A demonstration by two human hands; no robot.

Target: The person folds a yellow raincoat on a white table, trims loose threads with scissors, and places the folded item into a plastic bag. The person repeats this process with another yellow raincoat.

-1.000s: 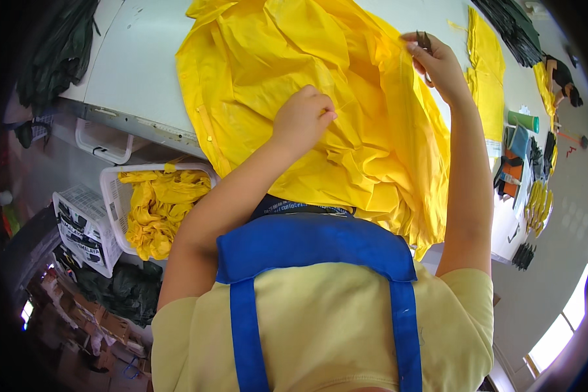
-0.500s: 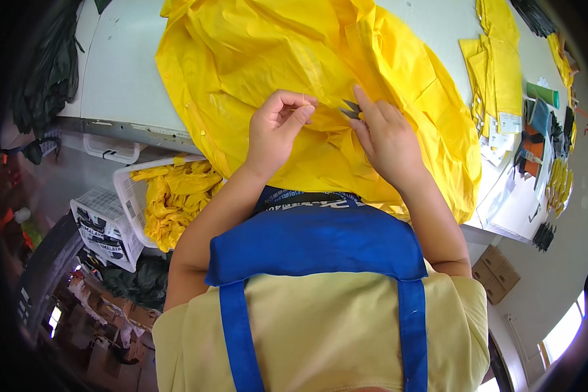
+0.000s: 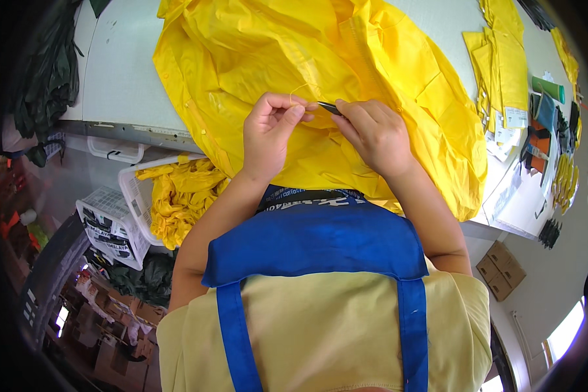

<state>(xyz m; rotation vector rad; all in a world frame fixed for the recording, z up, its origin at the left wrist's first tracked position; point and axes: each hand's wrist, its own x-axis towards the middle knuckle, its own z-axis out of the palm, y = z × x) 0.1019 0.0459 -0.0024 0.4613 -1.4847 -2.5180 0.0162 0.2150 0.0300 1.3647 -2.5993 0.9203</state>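
A large yellow waterproof-looking garment (image 3: pixel 235 52) lies crumpled over the table and hangs over its near edge. Above it, my left hand (image 3: pixel 266 137) pinches a thin yellow thread (image 3: pixel 298 87), which loops up from the fingertips. My right hand (image 3: pixel 377 136) is closed around small dark thread snips (image 3: pixel 330 108). The blades are together and point left, with their tips right by my left fingertips. Whether the thread lies between the blades is too small to tell.
Left of the garment, a white basket (image 3: pixel 129 196) holds yellow cloth pieces below the table edge (image 3: pixel 130 132). Dark green cloth (image 3: pixel 49 78) hangs at the far left. Stacked yellow pieces (image 3: pixel 503 59) and a green roll (image 3: pixel 547 89) lie on the right; cardboard boxes (image 3: pixel 501 269) stand below.
My right hand has moved slightly left and up, bringing the snips to my left fingertips. The blades, spread before, are now together. My left hand keeps its pinch, and the thread now shows a wider loop.
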